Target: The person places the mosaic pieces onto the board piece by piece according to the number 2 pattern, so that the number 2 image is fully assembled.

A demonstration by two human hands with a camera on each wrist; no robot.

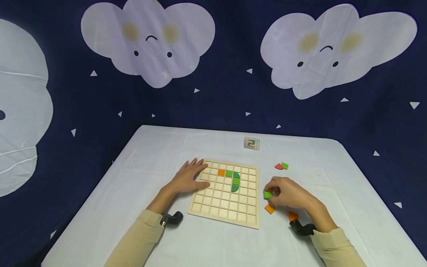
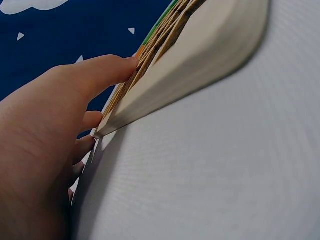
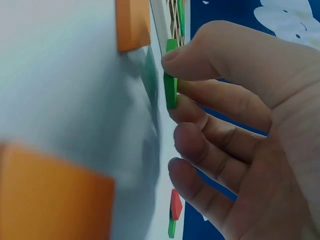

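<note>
A wooden grid board (image 1: 224,205) lies on the table, with an orange square tile (image 1: 221,172), green square tiles (image 1: 228,173) and dark green rounded tiles (image 1: 235,188) set in its cells. My left hand (image 1: 187,178) rests on the board's left edge, fingers extended, thumb on the rim in the left wrist view. Beside the board's right edge, my right hand (image 1: 287,192) pinches a green square tile (image 3: 171,75) between thumb and fingers, just off the tabletop. An orange tile (image 1: 270,208) lies below that hand, and another orange tile (image 1: 293,216) sits by its wrist.
A red rounded tile (image 1: 278,166) and a green square tile (image 1: 285,165) lie touching at the board's upper right. Behind the board is a small pattern card (image 1: 251,143) with a coloured grid figure. A dark cloud-print cloth (image 1: 230,100) hangs beyond the white table (image 1: 166,148).
</note>
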